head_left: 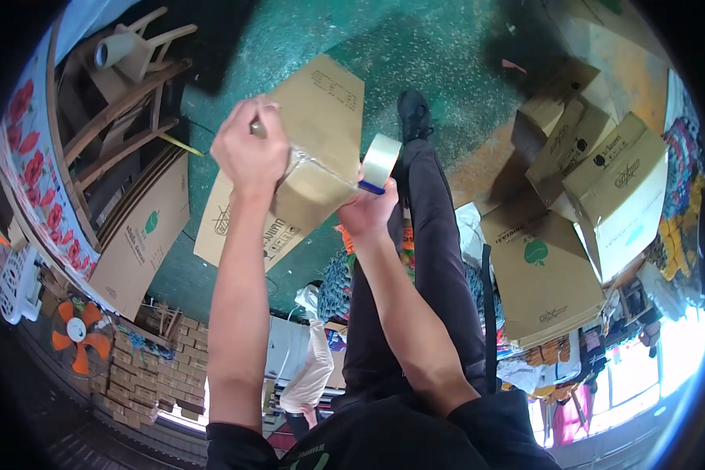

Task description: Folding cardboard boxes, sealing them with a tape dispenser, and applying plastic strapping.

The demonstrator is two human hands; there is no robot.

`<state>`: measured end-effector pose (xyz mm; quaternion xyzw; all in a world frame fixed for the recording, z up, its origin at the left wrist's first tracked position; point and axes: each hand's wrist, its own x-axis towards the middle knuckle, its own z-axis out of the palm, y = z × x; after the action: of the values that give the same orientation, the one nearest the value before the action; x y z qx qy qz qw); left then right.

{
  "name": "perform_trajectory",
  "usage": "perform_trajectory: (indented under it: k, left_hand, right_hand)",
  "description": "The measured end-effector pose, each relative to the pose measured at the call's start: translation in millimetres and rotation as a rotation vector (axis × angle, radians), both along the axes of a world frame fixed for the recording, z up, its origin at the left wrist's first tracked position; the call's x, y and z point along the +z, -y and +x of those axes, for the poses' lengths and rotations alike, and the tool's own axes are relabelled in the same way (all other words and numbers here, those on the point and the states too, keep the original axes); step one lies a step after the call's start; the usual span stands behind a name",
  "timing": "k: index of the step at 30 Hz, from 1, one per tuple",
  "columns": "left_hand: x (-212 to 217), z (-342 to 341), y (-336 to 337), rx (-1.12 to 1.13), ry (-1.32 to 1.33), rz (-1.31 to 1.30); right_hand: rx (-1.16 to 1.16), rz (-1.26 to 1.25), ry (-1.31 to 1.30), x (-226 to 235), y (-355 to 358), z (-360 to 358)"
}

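Note:
A brown cardboard box [325, 117] is held up in front of me, tilted, with shiny clear tape along one folded edge. My left hand [252, 149] is closed on the box's left side, fingers curled over its edge. A printed flap or side panel [247, 231] of the box hangs below that wrist. In my right hand [370, 210] is a roll of packing tape [381, 159] with a blue part at its lower end. The roll is close to the box's near right corner; whether its tape touches the cardboard I cannot tell.
Open cardboard boxes [540, 270] stand on the right. At left are flat cardboard sheets [145, 243], wooden furniture [125, 94] and a table with floral cloth [35, 176]. An orange-bladed fan [77, 329] and stacked boxes [153, 364] lie behind. Another person [313, 360] is there too.

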<state>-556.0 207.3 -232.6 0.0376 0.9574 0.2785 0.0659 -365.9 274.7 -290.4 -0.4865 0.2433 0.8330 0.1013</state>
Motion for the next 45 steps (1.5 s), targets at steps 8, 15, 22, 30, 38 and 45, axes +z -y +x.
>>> perform_trajectory:
  k: [8,15,22,30,38,45]
  left_hand:
    - [5,-5,14,-0.064,-0.042,-0.099]
    - [11,-4,15,-0.285,0.167,0.044]
    - [23,-48,56,-0.619,0.408,0.257]
    - [-14,-41,144,-0.096,0.108,0.426]
    - [7,209,269,0.782,0.107,0.164]
    - [-4,369,224,1.222,0.17,0.402]
  right_hand:
    - [0.378,0.176,0.119,26,53,81]
    - [0.022,-0.52,-0.1,49,207,151]
    - [0.117,-0.595,0.162,96,183,57]
    - [0.0,-0.395,-0.831,34,64,152]
    - [1.159,0.936,0.324,96,-52,-35]
    - [1.306,1.345,-0.151,116,-1,-169]
